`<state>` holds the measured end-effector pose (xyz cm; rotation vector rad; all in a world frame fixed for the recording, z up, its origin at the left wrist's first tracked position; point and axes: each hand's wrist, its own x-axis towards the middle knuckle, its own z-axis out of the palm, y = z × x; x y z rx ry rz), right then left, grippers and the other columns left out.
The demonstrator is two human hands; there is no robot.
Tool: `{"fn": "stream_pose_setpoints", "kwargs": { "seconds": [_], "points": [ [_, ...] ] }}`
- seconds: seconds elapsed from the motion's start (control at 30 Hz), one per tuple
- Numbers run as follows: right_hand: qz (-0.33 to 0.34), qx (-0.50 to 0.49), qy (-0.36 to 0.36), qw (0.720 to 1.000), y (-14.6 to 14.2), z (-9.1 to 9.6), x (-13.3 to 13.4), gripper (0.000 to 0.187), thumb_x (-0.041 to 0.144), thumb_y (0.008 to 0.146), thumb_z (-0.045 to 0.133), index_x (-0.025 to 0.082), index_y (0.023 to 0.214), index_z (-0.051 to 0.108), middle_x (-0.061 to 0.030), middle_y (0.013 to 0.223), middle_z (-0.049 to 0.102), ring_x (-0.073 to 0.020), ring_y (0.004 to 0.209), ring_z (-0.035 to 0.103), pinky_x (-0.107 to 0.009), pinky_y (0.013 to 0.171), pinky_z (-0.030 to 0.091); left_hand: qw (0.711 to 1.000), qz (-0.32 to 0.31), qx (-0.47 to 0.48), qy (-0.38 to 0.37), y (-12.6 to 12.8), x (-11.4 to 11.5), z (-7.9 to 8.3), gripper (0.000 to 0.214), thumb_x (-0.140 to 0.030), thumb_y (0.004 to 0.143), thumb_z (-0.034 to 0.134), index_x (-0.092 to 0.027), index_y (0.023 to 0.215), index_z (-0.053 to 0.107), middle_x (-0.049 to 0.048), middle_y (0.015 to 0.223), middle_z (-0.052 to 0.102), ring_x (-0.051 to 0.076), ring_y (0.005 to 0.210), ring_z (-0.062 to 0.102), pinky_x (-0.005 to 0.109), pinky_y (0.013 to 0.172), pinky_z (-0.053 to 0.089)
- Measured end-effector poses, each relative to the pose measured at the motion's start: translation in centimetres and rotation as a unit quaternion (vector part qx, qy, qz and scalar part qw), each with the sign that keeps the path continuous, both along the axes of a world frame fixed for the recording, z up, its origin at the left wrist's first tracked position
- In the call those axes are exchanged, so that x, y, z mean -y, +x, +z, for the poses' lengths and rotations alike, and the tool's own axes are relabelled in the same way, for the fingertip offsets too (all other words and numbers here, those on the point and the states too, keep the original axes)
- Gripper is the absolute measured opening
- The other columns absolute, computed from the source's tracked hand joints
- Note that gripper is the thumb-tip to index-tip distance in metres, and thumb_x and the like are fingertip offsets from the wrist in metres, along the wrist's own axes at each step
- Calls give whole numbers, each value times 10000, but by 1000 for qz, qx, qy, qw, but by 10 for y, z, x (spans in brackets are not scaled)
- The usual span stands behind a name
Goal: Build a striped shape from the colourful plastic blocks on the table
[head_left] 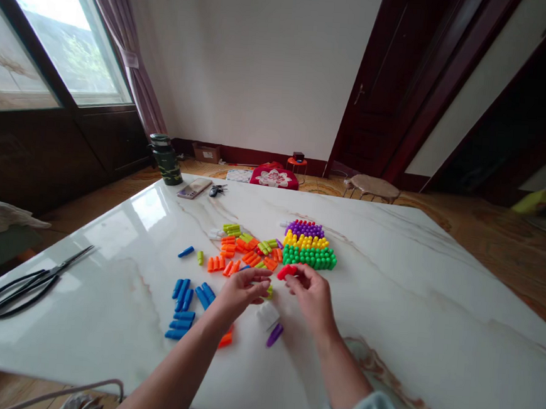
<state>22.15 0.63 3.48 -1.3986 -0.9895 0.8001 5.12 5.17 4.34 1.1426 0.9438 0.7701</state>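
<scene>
My right hand (312,294) pinches a small red plastic cap (287,271) between thumb and fingers, above the middle of the table. Just to its left, my left hand (246,289) hovers with fingers slightly bent and apart, holding nothing that I can see. Below the hands lie some white caps (268,316) and one purple cap (274,335). Orange caps (216,264) are scattered with lime-green ones (232,229) beyond my left hand. Blue caps (183,325) lie in small groups left of my left forearm, which partly hides an orange piece.
Upright green caps (310,257), yellow caps (306,240) and purple caps (305,230) stand in packed rows beyond my right hand. Black-handled scissors (35,281) lie at the left. A camouflage flask (165,160), a phone (195,188) and keys (217,190) are at the far left corner.
</scene>
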Motion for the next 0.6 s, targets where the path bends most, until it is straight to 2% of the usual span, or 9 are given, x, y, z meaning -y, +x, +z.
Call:
{"fn": "stream_pose_setpoints", "kwargs": {
  "seconds": [0.1,0.17,0.23,0.33,0.6],
  "points": [
    [-146,145,3,979,44,-12,-8,276,347,716,627,161,909,687,-84,823,722,-216,736,656,-344,740,510,997,7,-71,20,-3,-4,-1,513,-478,567,824,-156,951,713,55,848,682,149,698,647,251,604,503],
    [-185,214,-25,959,66,-23,-12,257,311,704,601,169,904,680,-86,811,723,-228,728,660,-361,747,507,995,-9,-96,33,-5,-5,0,501,-489,591,799,-149,949,712,53,825,675,149,707,637,260,625,504],
    [-180,248,-46,951,76,-33,-15,231,279,701,581,178,890,667,-83,812,725,-234,743,669,-364,757,505,993,-21,-107,38,-6,-5,0,502,-503,606,777,-144,950,709,53,816,671,153,713,631,271,640,504],
    [-156,268,-54,949,73,-41,-19,216,243,706,560,183,893,649,-82,837,727,-233,772,678,-358,773,503,992,-30,-110,45,-7,-5,-1,515,-518,612,760,-142,959,703,58,836,670,162,723,631,284,648,501],
    [-152,275,-58,947,65,-43,-22,205,228,713,549,192,897,633,-73,830,721,-225,778,679,-342,762,508,988,-38,-131,67,-8,-8,-4,478,-492,651,723,-143,976,704,79,855,689,177,723,635,307,656,511]
  ]
}}
